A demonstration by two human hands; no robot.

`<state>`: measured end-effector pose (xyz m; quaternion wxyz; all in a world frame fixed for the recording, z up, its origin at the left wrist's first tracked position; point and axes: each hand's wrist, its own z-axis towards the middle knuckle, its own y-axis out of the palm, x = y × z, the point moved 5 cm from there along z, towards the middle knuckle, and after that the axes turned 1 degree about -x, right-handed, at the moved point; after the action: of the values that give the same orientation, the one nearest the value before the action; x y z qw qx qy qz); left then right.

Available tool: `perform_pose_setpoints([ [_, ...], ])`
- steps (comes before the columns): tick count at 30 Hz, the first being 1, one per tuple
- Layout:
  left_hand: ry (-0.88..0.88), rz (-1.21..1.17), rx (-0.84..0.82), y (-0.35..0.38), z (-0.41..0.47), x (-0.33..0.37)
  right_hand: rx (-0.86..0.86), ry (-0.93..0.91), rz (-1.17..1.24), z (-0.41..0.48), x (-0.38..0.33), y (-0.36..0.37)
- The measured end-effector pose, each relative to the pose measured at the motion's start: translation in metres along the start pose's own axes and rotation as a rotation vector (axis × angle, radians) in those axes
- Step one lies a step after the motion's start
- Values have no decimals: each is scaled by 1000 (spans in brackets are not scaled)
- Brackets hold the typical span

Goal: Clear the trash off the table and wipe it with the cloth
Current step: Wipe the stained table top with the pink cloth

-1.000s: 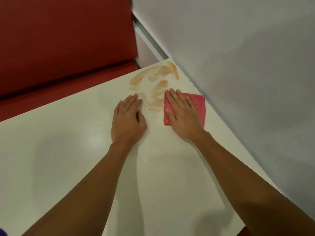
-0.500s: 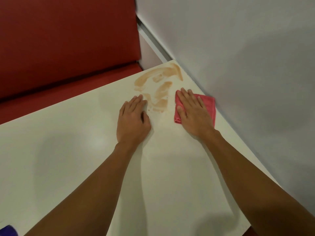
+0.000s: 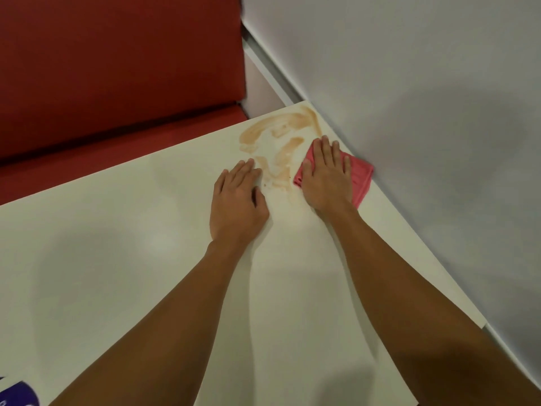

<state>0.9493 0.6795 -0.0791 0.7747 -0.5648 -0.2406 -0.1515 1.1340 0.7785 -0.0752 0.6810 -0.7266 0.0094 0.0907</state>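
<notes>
Cloth (image 3: 361, 178): pink, folded, lying on the table (image 3: 117, 244). Over the last second it is sliding from the stain's (image 3: 281, 136) near end to the wall (image 3: 409, 112).
Right hand (image 3: 326, 177): pressing the cloth, fingers straight and spread.
Left hand (image 3: 237, 203): staying flat beside the stain, fingers straight, holding nothing.
Stain: brown smears still showing, so wiping is barely beginning.

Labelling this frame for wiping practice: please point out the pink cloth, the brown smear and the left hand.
pink cloth (image 3: 361, 179), head view: its uncovered right part.
brown smear (image 3: 289, 148), head view: its middle streak.
left hand (image 3: 237, 200), head view: back of the hand.
</notes>
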Motion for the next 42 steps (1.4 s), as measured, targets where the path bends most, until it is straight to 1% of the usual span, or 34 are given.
perform_pose_setpoints([
  [1,2,0,5,0,0,0,-6,-7,-3,5,-9,1],
  [3,5,1,15,0,-2,1,-29,-145,-16,-7,-19,3],
  [5,4,-1,15,0,-3,-1,-53,-295,-4,-33,-8,3],
  [6,-3,-2,10,0,-2,-1,-59,-305,4,-40,2,3],
  [8,-20,2,4,0,-2,-2,-37,-198,18,-26,9,1],
  [10,-24,4,9,-1,-2,-3,-16,-28,28,-2,-4,1],
  [11,-25,1,11,-1,-2,-3,-15,10,30,7,-13,3],
  [12,-27,-3,12,0,-2,-3,-23,-15,24,11,-22,4],
  [14,-25,-11,12,0,-3,-3,-48,-176,27,1,-27,4],
  [15,-24,-13,11,0,-3,-3,-53,-258,30,-11,-21,3],
  [16,-27,-15,9,0,-3,-3,-56,-301,33,-22,-11,3],
  [17,-32,-17,4,0,-3,-3,-57,-292,30,-28,-1,3],
  [19,-34,-16,-4,-1,-2,-2,-35,-165,18,-19,6,3],
  [21,-37,-11,-7,0,-2,-3,-4,-21,14,-1,-7,3],
  [22,-40,-11,-6,0,-2,-4,-5,3,16,6,-15,4],
  [23,-42,-12,-3,0,-2,-4,-16,-25,15,10,-22,5],
  [25,-38,-15,2,0,-3,-4,-59,-186,12,2,-28,6],
  [27,-32,-16,0,-1,-3,-3,-90,-332,19,-20,-15,4],
  [28,-32,-20,-3,-1,-4,-3,-89,-342,26,-28,-5,2],
  [30,-33,-32,-11,-2,-4,-4,-52,-248,16,-22,7,1],
  [32,-37,-39,-11,-2,-3,-5,-25,-106,3,-4,-1,2],
  [33,-37,-41,-8,-2,-3,-4,-18,-61,6,4,-10,3],
  [34,-36,-44,-4,-2,-3,-4,-19,-58,8,10,-19,4],
  [35,-35,-48,-3,-2,-3,-4,-30,-97,2,13,-27,5],
  [37,-30,-56,-11,-1,-3,-4,-66,-251,-11,1,-34,7],
  [39,-16,-60,-37,-1,-2,-6,-90,-376,-15,-27,-22,6],
  [40,0,-63,-54,-2,-1,-8,-86,-385,-6,-37,-11,5],
  [42,42,-62,-82,-7,-1,-16,-51,-282,-3,-35,7,1],
])
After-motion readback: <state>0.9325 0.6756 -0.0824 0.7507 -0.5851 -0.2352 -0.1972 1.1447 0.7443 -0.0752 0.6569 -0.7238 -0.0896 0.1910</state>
